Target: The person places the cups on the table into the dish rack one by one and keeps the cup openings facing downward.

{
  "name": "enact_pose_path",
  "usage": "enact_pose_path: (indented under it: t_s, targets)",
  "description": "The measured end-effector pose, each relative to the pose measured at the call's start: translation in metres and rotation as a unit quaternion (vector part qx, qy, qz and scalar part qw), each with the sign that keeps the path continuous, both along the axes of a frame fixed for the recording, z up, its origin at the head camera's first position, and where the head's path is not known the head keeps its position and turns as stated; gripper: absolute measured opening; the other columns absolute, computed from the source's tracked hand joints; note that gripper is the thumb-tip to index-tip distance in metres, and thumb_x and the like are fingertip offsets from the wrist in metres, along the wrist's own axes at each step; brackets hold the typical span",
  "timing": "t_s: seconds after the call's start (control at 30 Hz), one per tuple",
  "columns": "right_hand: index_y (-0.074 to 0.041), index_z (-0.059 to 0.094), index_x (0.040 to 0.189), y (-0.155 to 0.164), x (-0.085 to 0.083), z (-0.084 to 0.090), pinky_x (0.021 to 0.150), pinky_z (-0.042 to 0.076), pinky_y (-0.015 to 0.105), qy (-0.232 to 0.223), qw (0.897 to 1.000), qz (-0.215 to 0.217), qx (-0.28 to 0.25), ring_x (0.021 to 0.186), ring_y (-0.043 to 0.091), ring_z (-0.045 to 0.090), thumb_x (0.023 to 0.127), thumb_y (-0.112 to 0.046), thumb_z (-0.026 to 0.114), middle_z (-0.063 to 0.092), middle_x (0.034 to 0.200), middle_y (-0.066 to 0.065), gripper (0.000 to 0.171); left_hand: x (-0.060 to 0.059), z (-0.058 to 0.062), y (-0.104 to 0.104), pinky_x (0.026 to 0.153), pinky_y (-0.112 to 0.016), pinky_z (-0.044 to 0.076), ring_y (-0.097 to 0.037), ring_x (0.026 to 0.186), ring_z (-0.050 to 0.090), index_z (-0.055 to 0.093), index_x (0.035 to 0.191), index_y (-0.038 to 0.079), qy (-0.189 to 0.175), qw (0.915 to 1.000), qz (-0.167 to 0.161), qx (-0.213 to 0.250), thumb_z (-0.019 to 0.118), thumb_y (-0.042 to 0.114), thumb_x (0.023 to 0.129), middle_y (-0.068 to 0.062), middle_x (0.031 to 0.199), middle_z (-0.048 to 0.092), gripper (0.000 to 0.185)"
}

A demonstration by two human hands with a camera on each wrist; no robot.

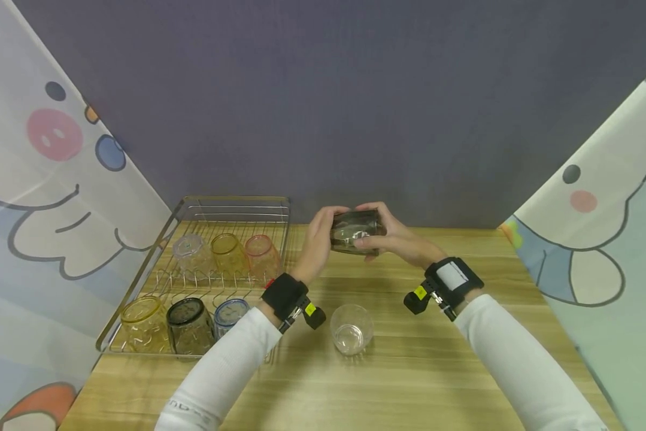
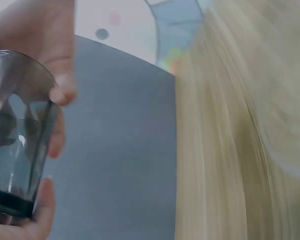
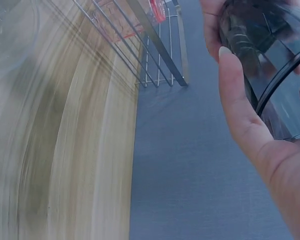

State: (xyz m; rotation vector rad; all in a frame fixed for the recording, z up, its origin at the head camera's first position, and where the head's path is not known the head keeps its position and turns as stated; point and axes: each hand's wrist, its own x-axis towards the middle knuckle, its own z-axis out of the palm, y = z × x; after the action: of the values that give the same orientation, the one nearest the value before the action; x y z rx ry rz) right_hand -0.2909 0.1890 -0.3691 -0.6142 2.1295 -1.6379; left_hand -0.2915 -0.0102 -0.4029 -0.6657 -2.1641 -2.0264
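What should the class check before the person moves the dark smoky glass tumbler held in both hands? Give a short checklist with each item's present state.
1. Both hands grip the dark smoky glass tumbler: left hand, right hand. Ok.
2. Tumbler lifted off the wooden table: ok.
3. Clear glass cup stands apart below: ok.
4. Free slot in the wire dish rack: cannot tell.
5. Tumbler empty: cannot tell.

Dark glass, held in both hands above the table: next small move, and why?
Probably carry the dark glass leftward toward the wire rack. Left hand and right hand grip it on its side in mid-air, the rack already holds six upturned glasses, and a clear glass stands on the table.
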Motion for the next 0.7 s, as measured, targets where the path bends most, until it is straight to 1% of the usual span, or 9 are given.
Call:
enact_pose_path:
  t_s: [0.1,0.13,0.2,0.27,0.33,0.4,0.47,0.6,0.7]
  targets:
    - [-0.022,0.020,0.147,-0.0015,-0.0002,-0.0020,0.083,0.059,0.048,-0.002,1.000,0.000,-0.001,0.117,0.038,0.056,0.092,-0.020,0.065,0.034,0.143,0.021,0.072,-0.0004,0.0019,0.0017,0.105,-0.043,0.045,-0.027,0.119,0.054,0.053,0.132,0.004,-0.056,0.9979,-0.001,0.034,0.020,0.041,0.109,-0.013,0.130,0.054,0.054]
    - [-0.021,0.020,0.148,-0.0021,-0.0003,-0.0028,0.083,0.059,0.047,-0.002,1.000,0.000,0.000,0.117,0.038,0.056,0.092,-0.020,0.065,0.033,0.143,0.021,0.072,-0.0007,0.0020,0.0022,0.108,-0.043,0.042,-0.025,0.122,0.052,0.053,0.132,0.005,-0.075,0.9965,0.002,0.037,0.019,0.042,0.109,-0.011,0.132,0.053,0.055]
    - [-0.021,0.019,0.148,-0.0034,-0.0004,-0.0048,0.083,0.059,0.047,-0.003,1.000,0.000,0.000,0.116,0.038,0.056,0.092,-0.020,0.065,0.033,0.143,0.021,0.073,-0.0009,0.0019,0.0031,0.108,-0.042,0.041,-0.023,0.122,0.052,0.052,0.132,0.007,-0.111,0.9924,0.005,0.053,0.021,0.044,0.109,-0.009,0.132,0.053,0.054]
    - [-0.021,0.018,0.149,-0.0046,-0.0003,-0.0068,0.083,0.059,0.046,-0.004,1.000,0.000,0.002,0.115,0.038,0.056,0.092,-0.021,0.065,0.033,0.142,0.022,0.073,-0.0007,0.0011,0.0041,0.103,-0.037,0.045,-0.020,0.117,0.053,0.052,0.131,0.009,-0.146,0.9869,0.011,0.067,0.023,0.045,0.108,-0.006,0.129,0.053,0.051]
    - [-0.023,0.019,0.148,-0.0054,-0.0003,-0.0083,0.083,0.059,0.046,-0.004,1.000,-0.001,0.005,0.115,0.037,0.057,0.092,-0.022,0.066,0.034,0.142,0.021,0.073,-0.0007,-0.0001,0.0055,0.092,-0.031,0.050,-0.017,0.108,0.056,0.052,0.130,0.009,-0.169,0.9820,0.013,0.083,0.026,0.044,0.108,-0.005,0.123,0.054,0.049]
    - [-0.024,0.019,0.147,-0.0058,0.0001,-0.0090,0.084,0.058,0.048,-0.006,1.000,-0.002,0.004,0.116,0.038,0.057,0.092,-0.022,0.066,0.035,0.142,0.022,0.072,-0.0001,-0.0008,0.0071,0.081,-0.027,0.053,-0.015,0.099,0.058,0.051,0.129,0.008,-0.179,0.9790,0.015,0.096,0.030,0.042,0.108,-0.004,0.117,0.055,0.045]
    - [-0.024,0.019,0.147,-0.0062,0.0005,-0.0094,0.084,0.058,0.048,-0.008,1.000,-0.003,0.003,0.117,0.038,0.057,0.091,-0.022,0.066,0.036,0.141,0.021,0.073,-0.0005,-0.0019,0.0084,0.078,-0.023,0.052,-0.012,0.096,0.057,0.052,0.127,0.007,-0.174,0.9793,0.020,0.101,0.032,0.039,0.107,-0.003,0.114,0.055,0.043]
    - [-0.024,0.016,0.148,-0.0069,0.0011,-0.0084,0.083,0.058,0.046,-0.011,1.000,-0.003,0.006,0.120,0.039,0.054,0.091,-0.023,0.066,0.035,0.143,0.020,0.076,-0.0007,-0.0019,0.0084,0.082,-0.026,0.050,-0.012,0.097,0.055,0.056,0.124,0.007,-0.162,0.9808,0.035,0.103,0.035,0.036,0.106,0.000,0.111,0.055,0.040]
    - [-0.026,0.015,0.149,-0.0058,0.0009,-0.0048,0.085,0.057,0.044,-0.006,1.000,-0.004,0.015,0.124,0.038,0.050,0.092,-0.026,0.065,0.034,0.144,0.018,0.076,-0.0024,0.0003,0.0064,0.093,-0.034,0.048,-0.014,0.103,0.053,0.057,0.123,0.007,-0.152,0.9826,0.041,0.098,0.035,0.036,0.106,0.000,0.112,0.054,0.040]
